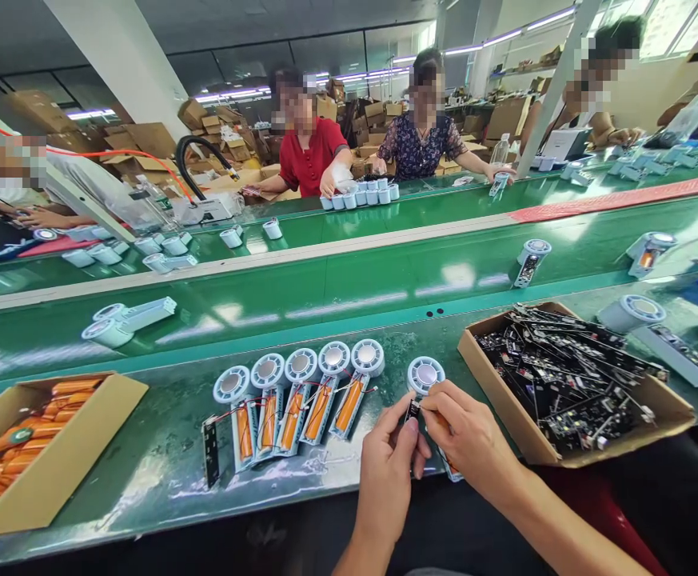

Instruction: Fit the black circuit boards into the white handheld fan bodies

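Note:
My left hand (388, 460) pinches a small black circuit board (412, 410) between thumb and fingers. The fingertips of my right hand (472, 432) are closed at the board's right edge; what they hold there is too small to make out. Just beyond both hands lies a light-blue fan-like housing with a round head (426, 373), its handle mostly hidden under my right hand. To the left, several similar housings (301, 366) lie in a row with orange battery cells (293, 416) in their handles and thin wires. Another black circuit board (210, 452) leans at the leftmost one, joined by a red wire.
A cardboard box of black circuit boards (669, 428) stands at right, and a box of orange batteries (78, 460) at left. Beyond runs a green conveyor (349, 284) carrying housings (532, 260). Co-workers (316, 156) sit across it, some handling white-blue parts.

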Demonstrator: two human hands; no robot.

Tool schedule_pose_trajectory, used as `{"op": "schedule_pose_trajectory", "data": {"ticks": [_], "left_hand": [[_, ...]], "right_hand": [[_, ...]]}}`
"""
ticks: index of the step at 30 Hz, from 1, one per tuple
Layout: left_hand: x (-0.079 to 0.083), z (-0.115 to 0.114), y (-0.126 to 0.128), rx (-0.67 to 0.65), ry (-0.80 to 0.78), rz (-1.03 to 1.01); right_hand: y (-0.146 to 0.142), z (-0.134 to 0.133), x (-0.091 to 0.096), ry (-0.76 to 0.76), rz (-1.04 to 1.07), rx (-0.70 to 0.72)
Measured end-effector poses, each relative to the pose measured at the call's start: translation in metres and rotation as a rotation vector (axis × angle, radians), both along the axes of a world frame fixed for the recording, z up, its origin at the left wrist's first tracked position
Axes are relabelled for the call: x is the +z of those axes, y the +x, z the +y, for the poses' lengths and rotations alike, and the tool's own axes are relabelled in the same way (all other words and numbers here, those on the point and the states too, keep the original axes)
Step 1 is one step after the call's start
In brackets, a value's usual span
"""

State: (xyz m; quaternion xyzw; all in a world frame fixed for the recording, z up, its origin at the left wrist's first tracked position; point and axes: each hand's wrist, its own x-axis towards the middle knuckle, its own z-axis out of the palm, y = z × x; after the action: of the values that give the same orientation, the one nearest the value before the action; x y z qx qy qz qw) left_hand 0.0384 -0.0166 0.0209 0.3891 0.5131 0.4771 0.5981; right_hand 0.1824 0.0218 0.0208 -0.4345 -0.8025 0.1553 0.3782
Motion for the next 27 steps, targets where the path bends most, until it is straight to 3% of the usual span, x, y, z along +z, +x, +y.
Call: {"op": "schedule_pose_trajectory", "data": {"ticks": [9, 27], "left_hand": [[0.015, 0.004, -0.006, -0.063, -0.055, 0.048], [0.02, 0.005, -0.007, -0.119, -0.068, 0.152]], "right_hand": [[0.001, -0.004, -0.001, 0.078, 0.003, -0.013], [-0.002, -0.014, -0.011, 0.276, -0.222, -0.099]]}}
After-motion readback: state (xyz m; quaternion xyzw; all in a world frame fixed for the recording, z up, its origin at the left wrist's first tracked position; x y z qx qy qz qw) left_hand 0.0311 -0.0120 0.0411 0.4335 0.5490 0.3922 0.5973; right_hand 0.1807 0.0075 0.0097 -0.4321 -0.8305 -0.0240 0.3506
